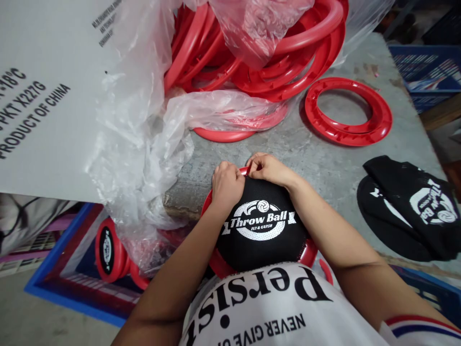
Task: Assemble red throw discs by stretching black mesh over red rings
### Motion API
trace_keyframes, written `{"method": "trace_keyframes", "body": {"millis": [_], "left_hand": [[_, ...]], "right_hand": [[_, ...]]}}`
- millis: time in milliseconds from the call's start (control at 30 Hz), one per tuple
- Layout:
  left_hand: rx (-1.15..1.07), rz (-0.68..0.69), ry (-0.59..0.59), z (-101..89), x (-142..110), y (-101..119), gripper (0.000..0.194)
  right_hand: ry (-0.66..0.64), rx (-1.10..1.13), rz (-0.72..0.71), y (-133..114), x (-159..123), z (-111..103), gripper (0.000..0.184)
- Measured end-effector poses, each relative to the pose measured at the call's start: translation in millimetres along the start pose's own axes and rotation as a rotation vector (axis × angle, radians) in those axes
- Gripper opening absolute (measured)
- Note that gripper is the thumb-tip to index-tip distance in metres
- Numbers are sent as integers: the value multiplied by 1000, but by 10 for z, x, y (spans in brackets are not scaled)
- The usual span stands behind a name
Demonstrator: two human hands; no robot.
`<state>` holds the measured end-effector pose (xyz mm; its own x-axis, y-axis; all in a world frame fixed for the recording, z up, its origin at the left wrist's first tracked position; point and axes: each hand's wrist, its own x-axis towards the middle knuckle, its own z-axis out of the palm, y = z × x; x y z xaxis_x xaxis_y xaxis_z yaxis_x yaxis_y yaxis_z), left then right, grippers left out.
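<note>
Both hands (248, 175) pinch black cover (261, 230) over red ring (219, 262) rim

We see glossy red plastic in the loose ring (348, 112) and the piled rings (266, 53), which lie under thin, crinkled clear plastic film (144, 125). The black cover (261, 226) under our hands is matt mesh cloth with white print, as are the spare covers (410, 206). The tabletop (313, 154) looks like rough, mottled grey concrete; the carton (43, 96) is matt cardboard.
</note>
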<state>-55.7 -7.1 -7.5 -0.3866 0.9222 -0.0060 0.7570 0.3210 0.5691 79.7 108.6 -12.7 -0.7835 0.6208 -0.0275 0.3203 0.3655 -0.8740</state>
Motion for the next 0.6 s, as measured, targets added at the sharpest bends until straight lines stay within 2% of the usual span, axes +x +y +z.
{"method": "trace_keyframes", "body": {"millis": [200, 400, 467, 533, 600], "left_hand": [[10, 4, 6, 4, 2, 0, 16], [-226, -18, -26, -153, -35, -57, 17], [-211, -16, -42, -228, -78, -83, 23], [-137, 16, -62, -292, -133, -109, 28], [-93, 56, -82, -336, -187, -136, 31]], "right_hand": [[17, -1, 14, 4, -1, 14, 16], [220, 166, 146, 73, 14, 56, 7], [249, 213, 161, 80, 16, 55, 9], [257, 185, 148, 59, 13, 47, 10], [286, 44, 88, 3, 5, 45, 8]]}}
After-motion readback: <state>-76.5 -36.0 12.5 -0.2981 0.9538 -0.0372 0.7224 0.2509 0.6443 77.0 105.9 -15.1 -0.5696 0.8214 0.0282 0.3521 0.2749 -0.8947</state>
